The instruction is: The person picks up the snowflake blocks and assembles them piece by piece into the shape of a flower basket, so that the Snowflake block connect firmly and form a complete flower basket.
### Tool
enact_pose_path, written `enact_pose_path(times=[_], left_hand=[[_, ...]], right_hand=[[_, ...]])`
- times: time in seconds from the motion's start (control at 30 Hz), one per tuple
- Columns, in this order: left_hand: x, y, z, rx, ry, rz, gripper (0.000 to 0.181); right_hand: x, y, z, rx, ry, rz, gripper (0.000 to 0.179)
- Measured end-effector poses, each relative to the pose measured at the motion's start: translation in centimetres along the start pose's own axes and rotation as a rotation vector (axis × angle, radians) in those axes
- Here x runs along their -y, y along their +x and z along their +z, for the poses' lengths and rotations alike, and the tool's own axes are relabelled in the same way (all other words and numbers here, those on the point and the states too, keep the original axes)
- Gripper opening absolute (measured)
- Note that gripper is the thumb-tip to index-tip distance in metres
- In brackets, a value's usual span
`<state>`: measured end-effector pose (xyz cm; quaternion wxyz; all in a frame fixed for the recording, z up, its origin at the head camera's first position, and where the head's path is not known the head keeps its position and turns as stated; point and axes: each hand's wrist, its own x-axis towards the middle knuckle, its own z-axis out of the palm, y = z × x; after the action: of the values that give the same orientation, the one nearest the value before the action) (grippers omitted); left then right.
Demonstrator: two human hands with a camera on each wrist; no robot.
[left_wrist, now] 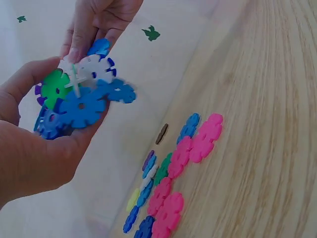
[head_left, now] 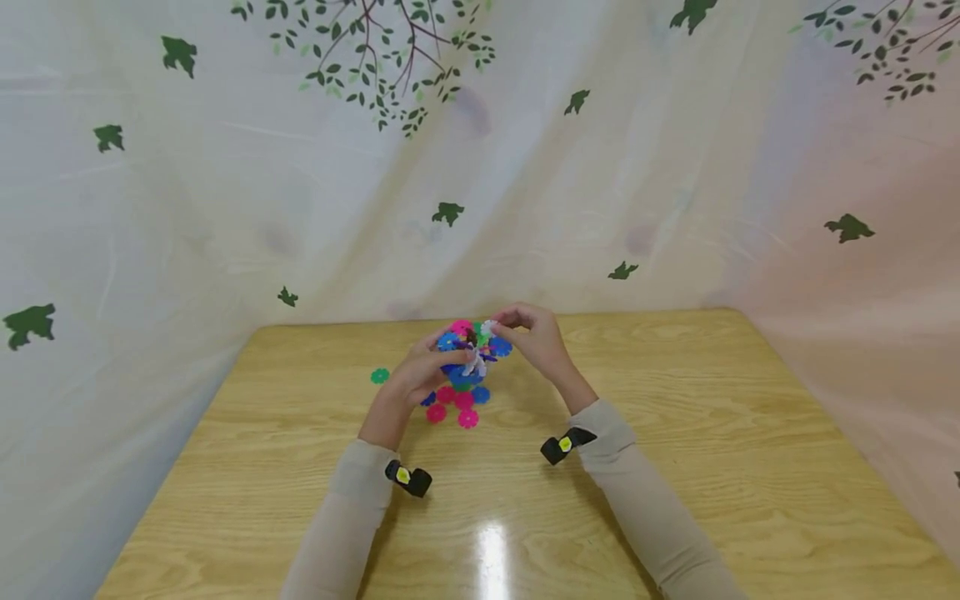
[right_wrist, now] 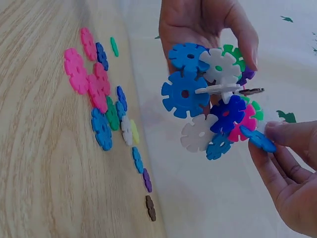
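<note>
My left hand [head_left: 417, 372] holds a ball-like cluster of interlocking plastic flower discs [left_wrist: 81, 106] up above the table. Notched discs in blue, white, green, pink, purple and brown slot into one another at many angles. At the cluster's edge, my right hand [right_wrist: 292, 163] pinches a light blue flower disc [right_wrist: 258, 139] between thumb and fingers. That disc overlaps a pink disc [right_wrist: 242, 125] of the cluster in the right wrist view. The left thumb and fingers spread around the cluster from the other side, and its palm is partly hidden behind the discs.
Loose flower discs lie below the hands on the wooden table [head_left: 697, 467], among them pink discs [left_wrist: 168, 215], a brown disc [right_wrist: 150, 208] and a yellow disc [right_wrist: 134, 131]. A green disc [head_left: 380, 376] lies apart at the left. Behind the table hangs a pale printed curtain [head_left: 525, 183].
</note>
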<state>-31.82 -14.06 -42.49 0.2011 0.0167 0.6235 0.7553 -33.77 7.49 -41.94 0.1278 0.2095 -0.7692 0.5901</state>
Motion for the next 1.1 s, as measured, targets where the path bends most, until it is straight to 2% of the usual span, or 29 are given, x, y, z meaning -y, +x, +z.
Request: enact_pose_path(times=[0.23, 0.4, 0.57, 0.7, 0.87, 1.0, 1.1], left_hand=[[0.6, 0.2, 0.5, -0.15, -0.068, 0.035, 0.048], [0.5, 0.3, 0.8, -0.144, -0.17, 0.088, 0.053], [0.3, 0.1, 0.7, -0.136, -0.21, 0.111, 0.063], [0.3, 0.1, 0.6, -0.151, -0.211, 0.113, 0.064], [0.2, 0.4, 0.1, -0.202, -0.201, 0.088, 0.062], [-0.1, 0.4, -0.4, -0.236, -0.212, 0.094, 0.062], [-0.2, 0.3, -0.7, -0.24, -0.204, 0.097, 0.062]], right_hand=[[0.6, -0.6, 0.6, -0.073, 0.089, 0.101, 0.022], [1.1, -0.6, 1.2, -0.13, 0.136, 0.157, 0.02], [1.3, -0.5, 1.6, -0.111, 0.172, 0.201, 0.018], [1.4, -0.3, 1.3, -0.015, 0.187, 0.234, 0.02], [1.3, 0.0, -0.1, 0.162, 0.15, 0.252, 0.027], [0.4, 0.1, -0.9, 0.296, 0.041, 0.257, 0.031], [-0.7, -0.1, -0.9, 0.451, -0.086, 0.26, 0.029]])
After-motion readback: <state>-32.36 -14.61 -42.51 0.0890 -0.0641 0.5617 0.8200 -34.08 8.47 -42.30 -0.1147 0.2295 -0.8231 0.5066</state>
